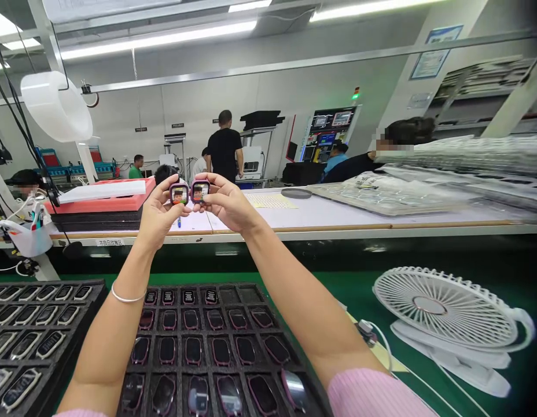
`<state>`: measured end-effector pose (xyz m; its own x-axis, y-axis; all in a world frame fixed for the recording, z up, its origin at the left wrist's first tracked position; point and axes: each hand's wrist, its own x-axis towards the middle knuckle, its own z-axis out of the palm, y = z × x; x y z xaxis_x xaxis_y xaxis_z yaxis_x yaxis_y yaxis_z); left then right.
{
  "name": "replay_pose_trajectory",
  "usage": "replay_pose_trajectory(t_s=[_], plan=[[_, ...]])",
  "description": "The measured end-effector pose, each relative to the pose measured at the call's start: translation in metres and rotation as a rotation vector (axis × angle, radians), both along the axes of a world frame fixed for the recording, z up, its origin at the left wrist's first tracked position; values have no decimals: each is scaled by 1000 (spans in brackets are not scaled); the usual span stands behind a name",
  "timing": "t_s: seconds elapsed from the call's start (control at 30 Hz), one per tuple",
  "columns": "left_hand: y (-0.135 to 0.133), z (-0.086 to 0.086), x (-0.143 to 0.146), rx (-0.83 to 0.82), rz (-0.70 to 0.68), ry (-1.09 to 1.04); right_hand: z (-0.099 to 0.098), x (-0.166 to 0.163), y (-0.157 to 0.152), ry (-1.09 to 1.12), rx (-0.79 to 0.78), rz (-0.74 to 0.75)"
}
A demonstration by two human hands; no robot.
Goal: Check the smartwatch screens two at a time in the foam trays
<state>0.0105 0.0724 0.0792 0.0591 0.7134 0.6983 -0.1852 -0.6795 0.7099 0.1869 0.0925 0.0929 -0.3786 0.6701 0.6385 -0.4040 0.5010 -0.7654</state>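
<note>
Both arms are stretched out ahead, above the bench. My left hand (161, 207) pinches a smartwatch case (179, 194) with a dark purplish frame and a lit screen. A matching smartwatch case (199, 191) is gripped by my right hand (227, 200), its thumb at the screen's lower edge. The two cases are side by side, their screens facing me. Below my arms, a black foam tray (238, 286) carries rows of similar purple-framed watch cases; two slots in its far row hold none.
Left of that tray lies another foam tray (84, 327) of pale-framed watch cases. A white fan (429, 307) stands on the green mat at right. Beyond are a raised shelf (338, 220), a red foam block (107, 197), stacked plastic trays (459, 156) and several people.
</note>
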Motion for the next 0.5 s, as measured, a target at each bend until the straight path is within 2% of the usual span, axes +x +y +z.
replay_pose_trajectory(t_s=[0.3,0.4,0.5], plan=[[-8,27,4,97,19,-16,27,5,-12,-20,119,2],[-12,27,7,101,27,-29,27,6,-17,-17,120,-4],[-17,16,9,85,56,-25,15,7,-22,-28,105,-30]])
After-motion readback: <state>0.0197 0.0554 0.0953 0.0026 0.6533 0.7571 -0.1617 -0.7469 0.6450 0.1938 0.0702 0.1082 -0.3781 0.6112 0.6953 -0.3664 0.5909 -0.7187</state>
